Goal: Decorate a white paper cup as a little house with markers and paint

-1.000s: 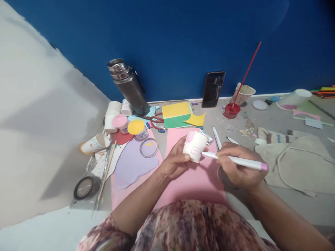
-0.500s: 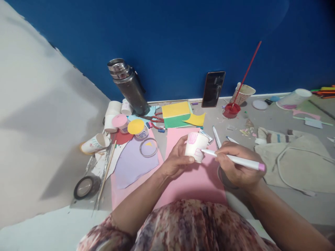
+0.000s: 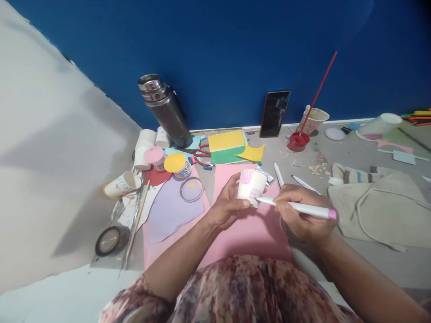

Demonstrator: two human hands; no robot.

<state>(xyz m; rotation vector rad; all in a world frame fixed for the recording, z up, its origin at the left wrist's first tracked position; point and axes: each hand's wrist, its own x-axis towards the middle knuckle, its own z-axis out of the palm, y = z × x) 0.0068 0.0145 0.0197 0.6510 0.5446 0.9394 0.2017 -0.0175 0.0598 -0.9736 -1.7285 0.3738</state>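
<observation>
In my left hand [image 3: 229, 204] is a small white paper cup [image 3: 252, 181], gripped between thumb and fingers and tilted slightly. Pink marker lines show on its side: a striped shape near the rim and a small box-like outline lower down. My right hand [image 3: 305, 211] pinches a white felt-tip marker [image 3: 308, 209] with a pink end. The marker's tip touches the cup beside the lower outline. Beneath both hands lies a pink paper sheet [image 3: 232, 242]. Two more markers rest behind my right hand, one of them a white marker [image 3: 279, 175].
On the left are a steel flask [image 3: 166, 112], lidded paper cups [image 3: 177, 166], a purple sheet [image 3: 175, 213] and a tape roll [image 3: 109, 241]. A phone [image 3: 275, 114] leans on the blue wall. Rightward stand a red pot with a stick [image 3: 298, 142] and a cloth bag [image 3: 380, 206].
The marker tip has moved slightly down and left on the cup, and my right hand shifted left with it. More pink lines now fill the lower outline.
</observation>
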